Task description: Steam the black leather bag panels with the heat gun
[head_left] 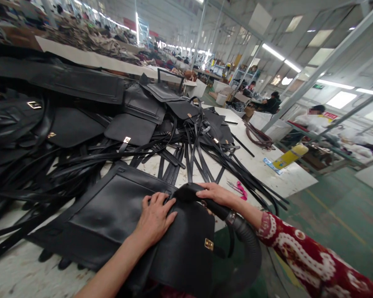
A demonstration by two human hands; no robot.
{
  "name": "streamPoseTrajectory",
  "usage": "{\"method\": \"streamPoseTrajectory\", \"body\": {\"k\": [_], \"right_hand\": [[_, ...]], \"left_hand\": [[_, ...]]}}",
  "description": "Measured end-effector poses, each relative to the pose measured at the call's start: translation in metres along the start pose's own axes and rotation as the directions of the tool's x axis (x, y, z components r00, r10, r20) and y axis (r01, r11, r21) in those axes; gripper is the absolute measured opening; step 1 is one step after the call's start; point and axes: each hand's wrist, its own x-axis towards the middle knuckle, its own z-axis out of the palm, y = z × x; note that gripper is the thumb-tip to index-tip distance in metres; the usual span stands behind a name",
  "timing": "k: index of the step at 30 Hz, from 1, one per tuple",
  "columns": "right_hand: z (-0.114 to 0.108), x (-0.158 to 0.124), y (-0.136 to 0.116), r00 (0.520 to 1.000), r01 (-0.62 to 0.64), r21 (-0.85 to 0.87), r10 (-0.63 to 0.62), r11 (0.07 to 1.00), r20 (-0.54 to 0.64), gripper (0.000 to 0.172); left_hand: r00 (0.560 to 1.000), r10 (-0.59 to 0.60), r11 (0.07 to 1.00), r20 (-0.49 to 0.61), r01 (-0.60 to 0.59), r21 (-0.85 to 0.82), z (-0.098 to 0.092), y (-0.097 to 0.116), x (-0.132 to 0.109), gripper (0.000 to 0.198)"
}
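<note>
A black leather bag [112, 207] lies across the table's near edge, its flap with a gold clasp [209, 244] towards the right. My left hand [157, 217] rests on it near the flap's fold, fingers spread and slightly bent, holding nothing. My right hand [216, 194] is wrapped round a black nozzle [188, 192] at the end of a ribbed hose [247, 236]. The nozzle's tip is close to the bag's surface beside my left fingers; whether it touches cannot be made out. Part of the right fingers is hidden behind the nozzle.
More black bags [130, 128] and long straps [199, 153] are heaped beyond and to the left. Pink-handled scissors [240, 190], a yellow cylinder [290, 156] and a brown coil [259, 135] lie on the white table [298, 182]. Several people sit farther back.
</note>
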Motion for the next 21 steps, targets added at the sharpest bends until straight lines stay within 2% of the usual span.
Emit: {"method": "streamPoseTrajectory", "body": {"k": [2, 6, 10, 12, 16, 19, 21], "right_hand": [[0.007, 0.012, 0.001, 0.998, 0.040, 0.027, -0.039, 0.999, -0.041, 0.043], [0.017, 0.030, 0.006, 0.968, 0.148, 0.067, -0.130, 0.987, -0.213, 0.050], [0.013, 0.015, 0.021, 0.920, 0.184, 0.133, -0.123, 0.974, -0.373, 0.060], [0.010, -0.001, 0.029, 0.905, 0.180, 0.169, -0.095, 0.969, -0.415, 0.059], [0.012, -0.029, 0.035, 0.909, 0.160, 0.223, -0.055, 0.962, -0.413, 0.060], [0.020, -0.039, 0.033, 0.932, 0.167, 0.265, -0.065, 0.950, -0.357, 0.065], [0.027, -0.039, 0.031, 0.953, 0.175, 0.282, -0.090, 0.943, -0.290, 0.065]], "left_hand": [[1.000, 0.001, 1.000, 0.030, -0.001, -0.011, -0.003, -0.002, 0.006, 0.032], [0.987, 0.019, 0.992, 0.161, 0.002, -0.129, -0.008, -0.015, 0.030, 0.027], [0.971, -0.004, 0.947, 0.241, 0.081, -0.310, -0.005, -0.030, 0.066, 0.046], [0.957, 0.003, 0.932, 0.291, 0.103, -0.348, -0.001, -0.034, 0.084, 0.045], [0.940, -0.001, 0.896, 0.342, 0.153, -0.416, 0.009, -0.035, 0.106, 0.023], [0.930, -0.042, 0.831, 0.366, 0.235, -0.505, 0.013, -0.038, 0.104, 0.012], [0.925, -0.065, 0.773, 0.374, 0.284, -0.567, 0.014, -0.040, 0.098, 0.012]]}}
